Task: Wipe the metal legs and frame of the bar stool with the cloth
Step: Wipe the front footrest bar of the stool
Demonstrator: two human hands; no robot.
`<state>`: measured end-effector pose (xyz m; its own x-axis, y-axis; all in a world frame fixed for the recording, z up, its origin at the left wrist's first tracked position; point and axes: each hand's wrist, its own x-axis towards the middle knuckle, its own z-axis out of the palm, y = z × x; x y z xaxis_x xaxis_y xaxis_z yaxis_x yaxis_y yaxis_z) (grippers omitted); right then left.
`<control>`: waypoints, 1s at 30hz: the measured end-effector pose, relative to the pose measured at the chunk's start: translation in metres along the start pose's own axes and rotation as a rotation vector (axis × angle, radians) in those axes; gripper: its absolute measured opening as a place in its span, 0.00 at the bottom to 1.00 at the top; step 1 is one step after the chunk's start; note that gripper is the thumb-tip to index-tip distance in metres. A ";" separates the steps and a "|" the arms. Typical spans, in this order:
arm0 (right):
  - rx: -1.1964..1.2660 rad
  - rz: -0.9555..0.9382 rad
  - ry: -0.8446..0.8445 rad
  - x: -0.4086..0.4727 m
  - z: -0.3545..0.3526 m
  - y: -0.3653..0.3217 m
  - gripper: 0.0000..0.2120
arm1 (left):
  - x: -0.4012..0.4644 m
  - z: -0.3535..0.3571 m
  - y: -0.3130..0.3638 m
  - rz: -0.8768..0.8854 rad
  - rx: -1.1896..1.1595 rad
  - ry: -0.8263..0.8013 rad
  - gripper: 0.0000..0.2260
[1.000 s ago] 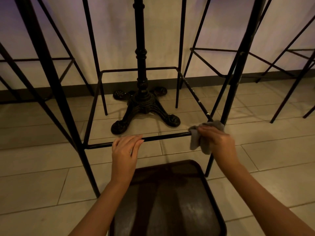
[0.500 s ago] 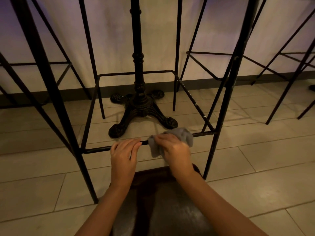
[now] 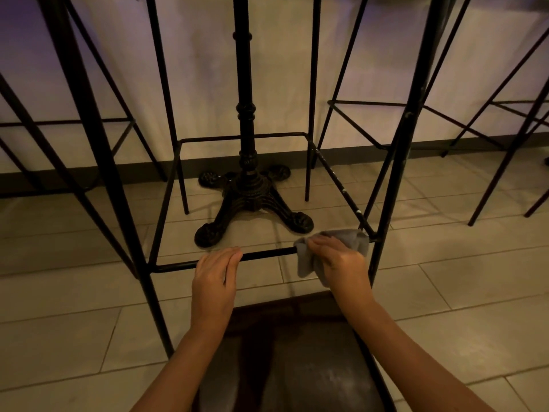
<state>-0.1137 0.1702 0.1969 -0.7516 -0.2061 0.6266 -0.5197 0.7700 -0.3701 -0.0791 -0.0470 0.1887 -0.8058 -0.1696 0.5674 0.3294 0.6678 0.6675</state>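
On pale floor tiles, black stool frames, plain wall

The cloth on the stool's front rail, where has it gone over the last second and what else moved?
The right hand slid the grey cloth along the front rail: from the right corner leftward to mid-rail, then back right, so it now sits by the right front leg again. It kept hold of the cloth throughout. The left hand stayed resting on the rail, and the stool did not visibly shift.
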 end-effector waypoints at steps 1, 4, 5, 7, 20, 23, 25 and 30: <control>0.007 -0.025 -0.006 0.001 0.004 -0.006 0.13 | 0.000 -0.002 0.000 0.001 0.000 0.005 0.17; 0.060 -0.086 -0.027 0.009 0.016 -0.033 0.12 | 0.000 -0.009 -0.006 -0.003 0.054 0.027 0.17; 0.077 -0.098 -0.038 0.011 0.021 -0.043 0.12 | -0.001 -0.012 -0.009 -0.013 0.079 0.029 0.18; 0.095 -0.098 -0.080 0.013 0.035 -0.061 0.12 | -0.003 -0.018 -0.014 -0.016 0.115 0.020 0.19; 0.028 -0.186 -0.147 0.020 0.056 -0.084 0.11 | -0.005 -0.025 -0.017 -0.020 0.090 0.014 0.20; 0.042 -0.162 -0.126 0.015 0.040 -0.060 0.16 | -0.004 -0.023 -0.016 -0.031 0.092 0.023 0.20; 0.043 -0.139 -0.097 0.011 0.023 -0.043 0.14 | -0.005 -0.022 -0.016 -0.030 0.093 0.038 0.20; -0.093 -0.082 -0.065 0.002 -0.015 0.002 0.18 | -0.005 -0.020 -0.016 -0.034 0.107 0.059 0.21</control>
<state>-0.1103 0.1800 0.2082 -0.7345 -0.3073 0.6050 -0.5431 0.8007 -0.2528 -0.0702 -0.0717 0.1845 -0.7842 -0.2334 0.5749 0.2456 0.7342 0.6330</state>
